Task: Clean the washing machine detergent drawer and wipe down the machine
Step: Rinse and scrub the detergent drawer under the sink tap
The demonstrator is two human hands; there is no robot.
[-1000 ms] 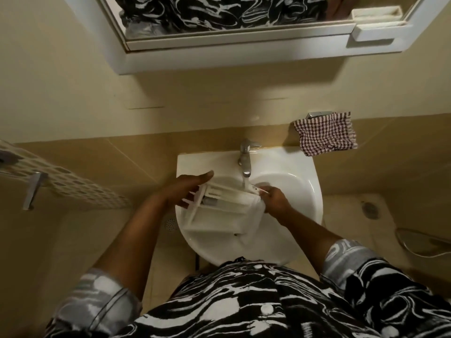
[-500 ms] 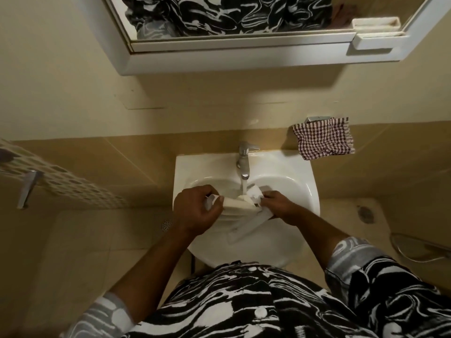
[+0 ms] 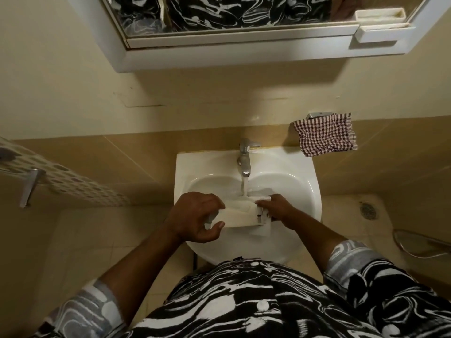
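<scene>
**Over the sink: drawer rinse in hand**

Noted, by size: mirror cabinet [image 3: 234, 51] on the wall, cut off at the top; white sink [image 3: 305, 167] below it; checked cloth [image 3: 325, 136] hung to the right, well apart from the work.

Held roughly level above the sink, just under the tap [image 3: 244, 159]: detergent drawer [image 3: 240, 217], with running water [image 3: 244, 187] striking its far edge.

Gripped at both ends: left hand [image 3: 192, 215] with fingers curled over the top and thumb at the near edge, right hand [image 3: 278, 208] clamped round the other end.

Judged as rinsing stage; wipe-down of washing machine not yet reached.

Recommend tilting the drawer so each compartment passes under the stream, draining into the sink, and keeping both grips firm on wet plastic.

Not verifiable: compartments and any residue, turned from view; far side of the right-hand grip; washing machine, out of frame.
</scene>
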